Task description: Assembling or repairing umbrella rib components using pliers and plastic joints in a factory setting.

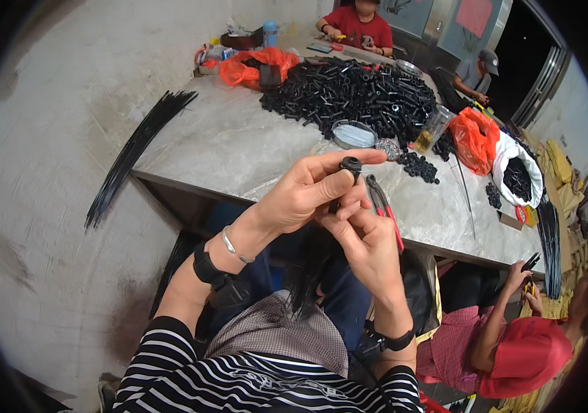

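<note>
My left hand [301,189] grips a short black cylindrical part [351,165] between thumb and fingers, its round end facing up. A thin pale strand seems to stick out beside that end. Just below, my right hand [370,248] is closed in a pinch against the left fingers; what it pinches is hidden. Red-handled pliers [385,206] lie on the table right behind my right hand. Beyond my hands stand a clear round dish [354,135] and a cluster of small black rings [418,167].
A large heap of black tubular parts [349,93] covers the far table [218,148]. Black rods [139,155] overhang its left edge. Orange bags [475,141], a white sack [514,155] and a glass jar [434,129] stand right. Co-workers sit at the far side and right.
</note>
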